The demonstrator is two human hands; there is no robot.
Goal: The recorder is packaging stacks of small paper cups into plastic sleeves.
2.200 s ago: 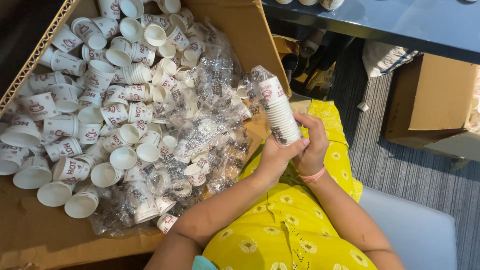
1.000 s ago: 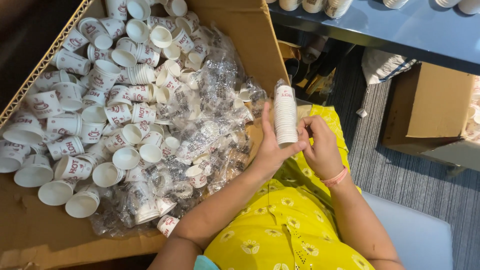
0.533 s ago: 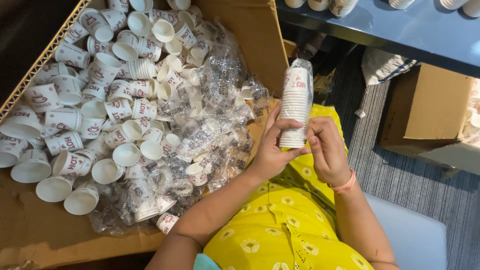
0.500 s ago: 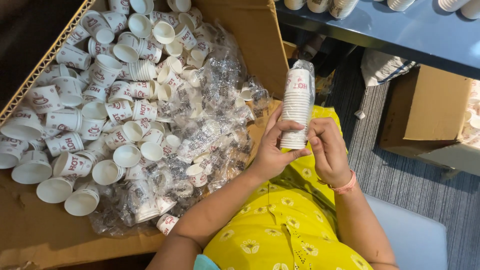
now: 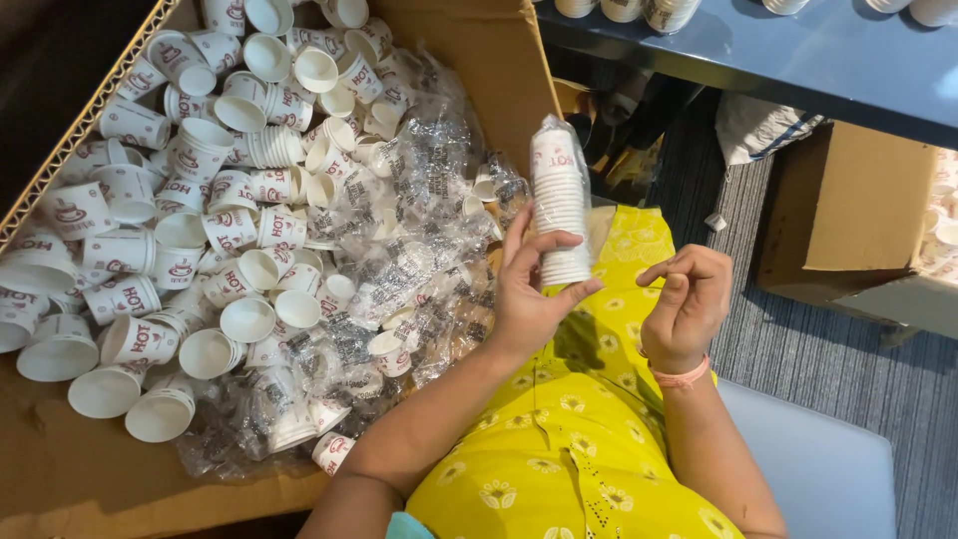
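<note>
The grip of the left hand (image 5: 526, 299) is closed around the lower end of a cup stack (image 5: 560, 200): the thumb presses on the near side and the fingers wrap the far side, so the stack stands almost upright above the lap. The stack is wrapped in a thin clear sleeve (image 5: 599, 222), which looks loose on its right side. The right hand (image 5: 689, 304) holds nothing that I can see; its fingers are curled and pinched together just beside the stack, perhaps on an edge of the sleeve, but I cannot tell if it touches. On this wrist sits a pink band (image 5: 681, 377). To the left, a big cardboard box (image 5: 479, 60) is full of loose cups (image 5: 200, 230), white with red print, and many empty clear wrappers (image 5: 409, 269) lie in a heap on its near side. Judging by this, many stacks are already opened and emptied into the box, and the one in hand seems not yet unwrapped. Behind, a blue surface (image 5: 798, 60) carries more cups at its far edge, and a second box (image 5: 858, 210) stands on the floor to the right.
</note>
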